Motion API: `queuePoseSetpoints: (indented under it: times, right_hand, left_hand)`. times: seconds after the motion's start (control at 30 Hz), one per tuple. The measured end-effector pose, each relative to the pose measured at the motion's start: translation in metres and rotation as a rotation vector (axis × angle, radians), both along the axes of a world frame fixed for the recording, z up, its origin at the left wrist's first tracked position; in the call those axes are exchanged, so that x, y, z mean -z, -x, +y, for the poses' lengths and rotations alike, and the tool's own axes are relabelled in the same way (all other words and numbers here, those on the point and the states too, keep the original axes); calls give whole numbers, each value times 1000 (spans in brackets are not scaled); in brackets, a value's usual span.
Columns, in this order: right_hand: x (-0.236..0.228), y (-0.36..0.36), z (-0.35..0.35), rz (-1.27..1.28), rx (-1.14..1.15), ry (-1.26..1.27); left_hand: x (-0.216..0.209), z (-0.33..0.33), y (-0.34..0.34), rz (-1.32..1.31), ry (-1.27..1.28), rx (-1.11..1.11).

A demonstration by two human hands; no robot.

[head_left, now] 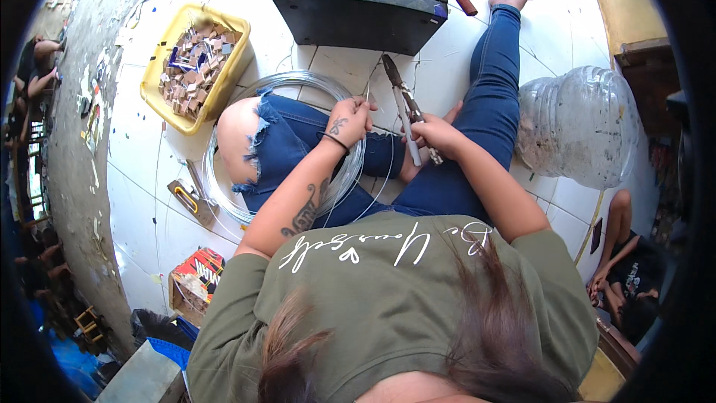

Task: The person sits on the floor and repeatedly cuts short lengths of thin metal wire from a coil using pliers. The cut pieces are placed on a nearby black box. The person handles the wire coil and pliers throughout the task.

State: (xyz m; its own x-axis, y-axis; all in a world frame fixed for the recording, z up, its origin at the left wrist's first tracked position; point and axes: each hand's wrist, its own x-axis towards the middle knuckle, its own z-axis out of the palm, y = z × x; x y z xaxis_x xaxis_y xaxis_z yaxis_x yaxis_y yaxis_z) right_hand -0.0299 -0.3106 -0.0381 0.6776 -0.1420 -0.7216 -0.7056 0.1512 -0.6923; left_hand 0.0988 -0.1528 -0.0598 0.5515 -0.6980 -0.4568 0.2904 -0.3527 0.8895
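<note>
A pair of long pliers (403,101) with worn, pale handles is in my right hand (435,136); its dark jaws point away from me. My left hand (352,118) is closed with its fingertips pinched on a thin wire (368,89), just left of the pliers. A loose strand loops down below the hands over my lap. The large coil of silvery wire (211,179) lies around my bent left knee, partly hidden by my leg and left forearm. Whether the plier jaws touch the wire I cannot tell.
A yellow bin (242,41) of small square pieces stands far left. Ahead is a black box (358,22) with a red-ended handle (462,1) on it. A clear plastic bottle (578,127) lies right; a hand tool (190,201) and red carton (195,280) are left. Another person (630,265) sits far right.
</note>
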Motion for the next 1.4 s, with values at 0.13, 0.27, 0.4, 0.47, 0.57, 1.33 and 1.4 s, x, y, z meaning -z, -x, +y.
queuePoseSetpoints:
  times: [0.13, 0.27, 0.4, 0.47, 0.57, 1.33, 1.4]
  right_hand:
    - [-23, 17, -13, -5, -98, -167]
    - [-29, 19, -15, -93, -185, -305]
    - [-31, 14, -13, -107, -234, -253]
    - [-34, 12, -13, -100, -263, -223]
    - [-38, 7, -12, -129, -360, -61]
    - [30, -22, -7, 213, -165, 308]
    - [30, -24, -7, 183, -248, 338]
  left_hand:
    - [-14, 7, -3, 66, 141, -63]
    - [-22, 5, -7, 108, 225, -69]
    - [-26, 6, -5, 143, 236, -69]
    - [-27, 7, -4, 147, 238, -60]
    - [-28, 6, -6, 135, 188, -10]
    - [1, 4, 2, 87, -177, 87]
    - [5, 2, 2, 85, -186, 98]
